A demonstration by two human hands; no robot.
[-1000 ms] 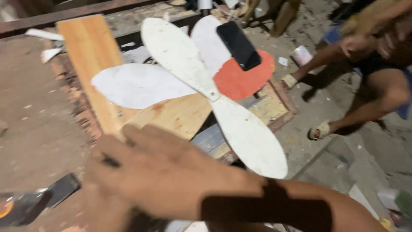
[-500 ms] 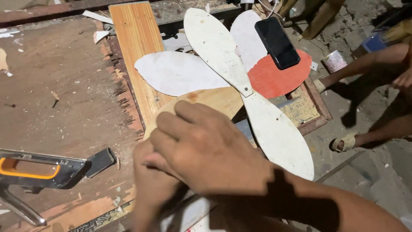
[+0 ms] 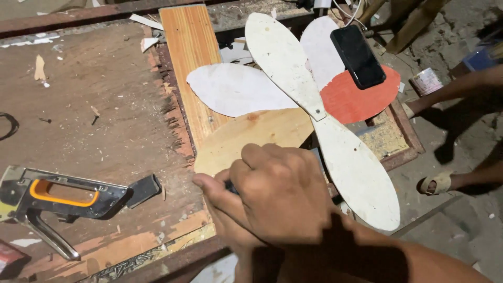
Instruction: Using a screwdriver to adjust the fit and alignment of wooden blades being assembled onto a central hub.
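Two hands sit stacked at the lower middle of the view: the right hand (image 3: pixel 280 191) lies curled on top, its fingers closed around a small dark thing (image 3: pixel 230 187) that barely shows, too hidden to name, while the left hand (image 3: pixel 225 209) is underneath, mostly covered, so I cannot tell how its fingers are set. Both press at the near edge of a bare plywood oval (image 3: pixel 257 137) that rests on an orange-stained plank (image 3: pixel 191 57). Five flat cut-out shapes fan out there: the plywood oval, a white oval (image 3: pixel 236 90), a paler one (image 3: pixel 320 50) behind, a red one (image 3: pixel 361 99), and one long white propeller-like piece (image 3: pixel 319 112) laid across them all, pinned at its narrow waist. One black phone (image 3: pixel 358 56) lies face up on the pale and red pieces. Left of the plank, one staple gun (image 3: pixel 63 196) with an orange grip lies on the worn wooden workbench (image 3: pixel 99 105), which is scattered with chips and sawdust. Beyond the bench is rough, dusty ground, where another person's sandalled foot (image 3: pixel 437 183) stands, and one small tin (image 3: pixel 425 81) sits near the red piece; its contents cannot be made out.
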